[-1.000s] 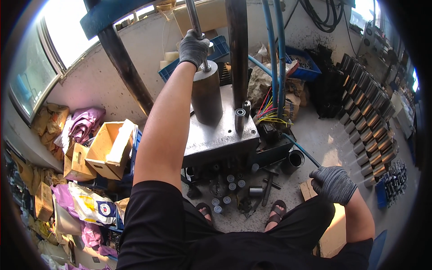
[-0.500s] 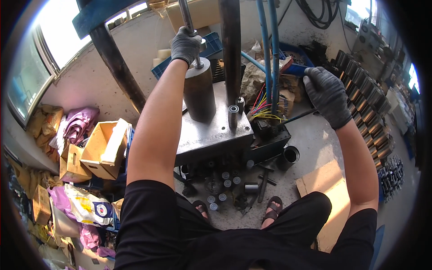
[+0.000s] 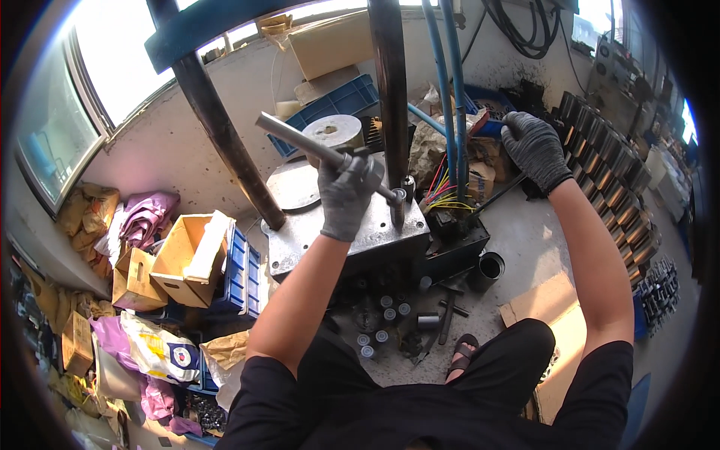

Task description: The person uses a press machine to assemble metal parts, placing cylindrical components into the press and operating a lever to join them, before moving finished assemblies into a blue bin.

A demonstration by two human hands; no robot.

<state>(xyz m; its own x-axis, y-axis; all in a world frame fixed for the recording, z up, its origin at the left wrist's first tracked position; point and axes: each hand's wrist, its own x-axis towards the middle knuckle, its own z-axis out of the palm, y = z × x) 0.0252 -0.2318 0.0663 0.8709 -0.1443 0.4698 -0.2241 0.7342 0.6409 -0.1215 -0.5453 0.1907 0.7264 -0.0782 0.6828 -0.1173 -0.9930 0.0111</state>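
Observation:
My left hand [image 3: 346,196], in a grey glove, grips a long steel rod [image 3: 300,141] that slants up to the left above the metal press base [image 3: 375,236]. A grey steel cylinder [image 3: 331,133] stands at the back of that base, apart from the hand. My right hand [image 3: 534,148], also gloved, is closed on a thin black lever [image 3: 495,196] that runs down toward the press's black side block [image 3: 457,225]. A dark vertical column [image 3: 388,90] rises between the two hands.
Several short steel cylinders [image 3: 386,311] lie on the floor under the press, with a black cup [image 3: 489,267]. Cardboard boxes [image 3: 180,259] and blue crates [image 3: 240,277] stand at the left. A row of metal parts [image 3: 622,187] lines the right. My sandalled foot [image 3: 463,352] is near cardboard [image 3: 547,307].
My left hand left the top of the cylinder and now holds the rod lower and nearer. My right hand rose from the floor and took the lever.

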